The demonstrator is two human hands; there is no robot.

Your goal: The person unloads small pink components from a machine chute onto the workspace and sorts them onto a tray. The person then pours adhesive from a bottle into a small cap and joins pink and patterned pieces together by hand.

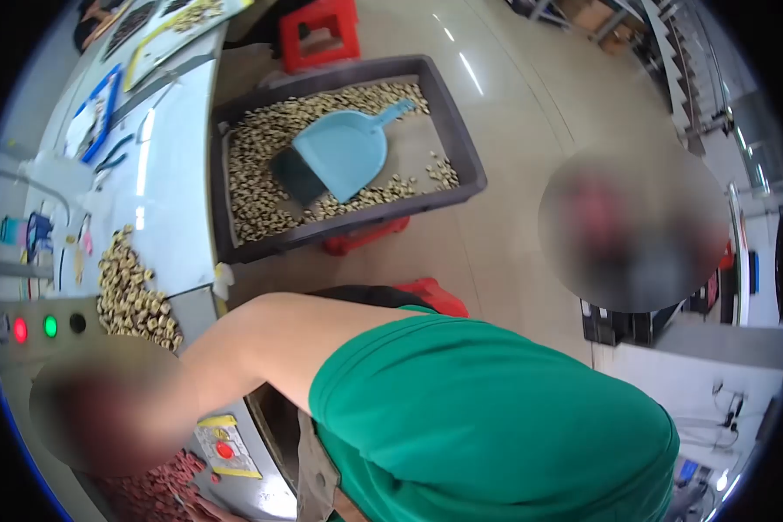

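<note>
Looking down, we see a green-sleeved right arm stretched over the workbench into a blur hiding the right hand, so we cannot tell its grip. At the bottom edge, the left hand, partly cut off, is beside a heap of red pieces, its grip unclear to us; beige-and-brown pieces lie piled beyond the blur.

A blur hides the bare arm's far end (quite completely); the bottom edge cuts the red pieces.
</note>
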